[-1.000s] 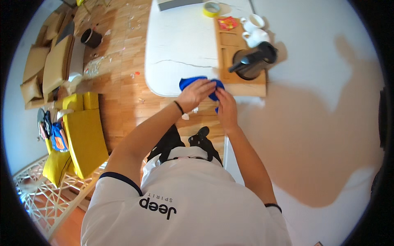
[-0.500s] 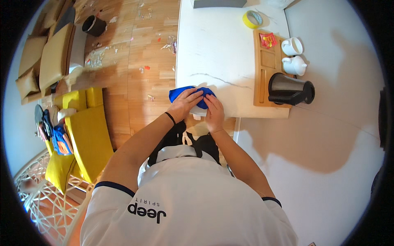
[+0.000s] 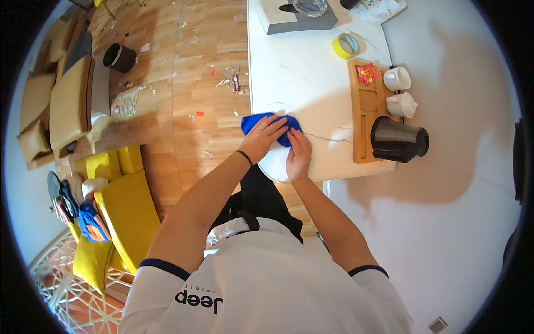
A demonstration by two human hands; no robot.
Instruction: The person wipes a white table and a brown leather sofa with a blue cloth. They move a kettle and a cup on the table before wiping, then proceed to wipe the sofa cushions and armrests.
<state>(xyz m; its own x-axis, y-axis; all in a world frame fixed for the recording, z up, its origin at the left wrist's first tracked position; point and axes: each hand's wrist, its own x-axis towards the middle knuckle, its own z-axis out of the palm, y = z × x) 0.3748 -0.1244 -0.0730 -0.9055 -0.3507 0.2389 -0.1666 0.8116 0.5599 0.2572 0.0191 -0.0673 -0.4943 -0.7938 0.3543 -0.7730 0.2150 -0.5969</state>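
Note:
A folded blue cloth (image 3: 252, 121) lies on the white marbled tabletop (image 3: 303, 100), close to its near left corner. My left hand (image 3: 266, 138) rests flat across the top of it, fingers stretched out to the right. Beside it, my right hand (image 3: 299, 153) touches the cloth's right edge, its fingers extended and slightly bent, the palm down by the table. The two hands are close together, fingertips almost meeting over the fabric. Parts of the cloth are hidden under my fingers.
At the table's right edge a wooden tray (image 3: 360, 131) bears a red packet (image 3: 367, 74) and a dark kettle (image 3: 399, 139); a white cup (image 3: 396, 79) and white teapot (image 3: 401, 104) stand alongside. Beyond are yellow tape (image 3: 345, 46) and a tissue box (image 3: 300, 23). A yellow sofa (image 3: 133, 211) stands left.
My view has shifted, bringing more of the tissue box and a glass bowl into sight at the far end. Both hands stay on the blue cloth, their fingers slightly repositioned.

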